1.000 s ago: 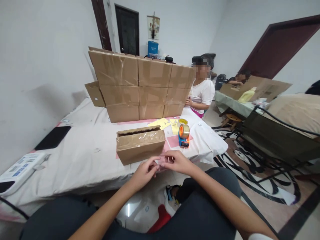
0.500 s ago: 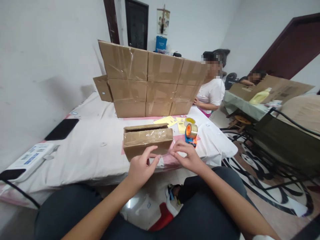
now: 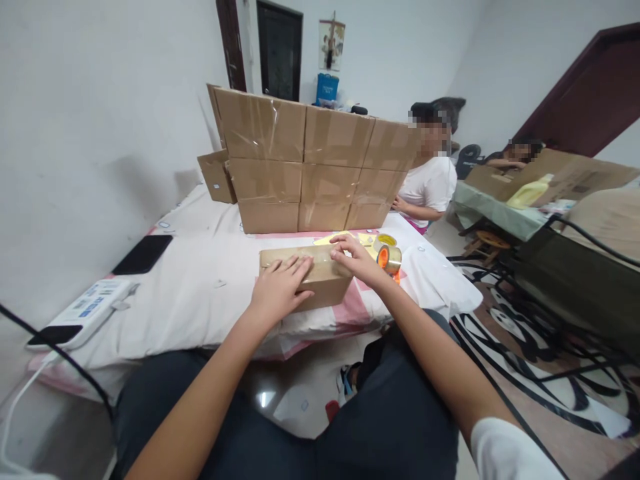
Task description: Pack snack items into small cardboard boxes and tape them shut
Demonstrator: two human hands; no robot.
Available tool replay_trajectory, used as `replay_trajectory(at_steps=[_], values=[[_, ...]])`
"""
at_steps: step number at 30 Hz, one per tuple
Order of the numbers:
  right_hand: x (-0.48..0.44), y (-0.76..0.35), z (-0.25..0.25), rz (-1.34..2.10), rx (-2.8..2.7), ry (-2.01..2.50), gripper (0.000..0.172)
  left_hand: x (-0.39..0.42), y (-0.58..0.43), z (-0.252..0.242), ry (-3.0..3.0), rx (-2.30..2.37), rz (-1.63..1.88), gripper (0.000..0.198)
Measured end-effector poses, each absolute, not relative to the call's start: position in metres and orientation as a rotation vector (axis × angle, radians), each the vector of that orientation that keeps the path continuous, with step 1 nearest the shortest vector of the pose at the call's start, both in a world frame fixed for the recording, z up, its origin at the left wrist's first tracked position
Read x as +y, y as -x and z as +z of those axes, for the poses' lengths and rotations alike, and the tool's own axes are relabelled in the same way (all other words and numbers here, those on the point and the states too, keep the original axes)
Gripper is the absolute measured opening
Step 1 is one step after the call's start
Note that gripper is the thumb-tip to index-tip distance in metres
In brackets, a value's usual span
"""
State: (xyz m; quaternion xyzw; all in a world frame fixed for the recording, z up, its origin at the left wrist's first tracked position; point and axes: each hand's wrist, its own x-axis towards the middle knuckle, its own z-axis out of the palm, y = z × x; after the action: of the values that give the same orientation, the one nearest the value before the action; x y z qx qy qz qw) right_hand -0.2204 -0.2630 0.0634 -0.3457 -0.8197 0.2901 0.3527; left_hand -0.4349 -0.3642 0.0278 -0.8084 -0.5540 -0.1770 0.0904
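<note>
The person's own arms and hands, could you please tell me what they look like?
The left hand and right hand wear no gloves, and no watch or bracelet shows on either. A plain white sleeve covers part of the right arm, leaving its forearm bare.

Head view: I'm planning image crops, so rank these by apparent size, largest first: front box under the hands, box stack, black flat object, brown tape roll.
1. Box stack
2. Front box, partly hidden by left hand and right hand
3. Black flat object
4. Brown tape roll
</note>
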Motion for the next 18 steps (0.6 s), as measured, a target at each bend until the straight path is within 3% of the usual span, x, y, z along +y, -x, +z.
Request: replay_trajectory(at_steps=[4,9,15,18], values=[[-0.255,0.238,0.050,0.504,-2.189,1.235,0.023,-0.367,0.438,0.029,2.349,-1.648,-0.538,0.085],[-0.261,0.246,0.049,0.332,-2.217,1.380,0.021,-0.367,0.443,0.028,2.362,-1.636,-0.536,0.086],[-0.263,0.246,0.048,0.298,-2.130,1.483,0.024,-0.368,0.435,0.039,2.404,-1.548,-0.608,0.066],[-0.264,0.245,0.042,0.237,-2.030,1.520,0.040,-0.362,0.422,0.044,2.458,-1.538,-0.628,0.057]])
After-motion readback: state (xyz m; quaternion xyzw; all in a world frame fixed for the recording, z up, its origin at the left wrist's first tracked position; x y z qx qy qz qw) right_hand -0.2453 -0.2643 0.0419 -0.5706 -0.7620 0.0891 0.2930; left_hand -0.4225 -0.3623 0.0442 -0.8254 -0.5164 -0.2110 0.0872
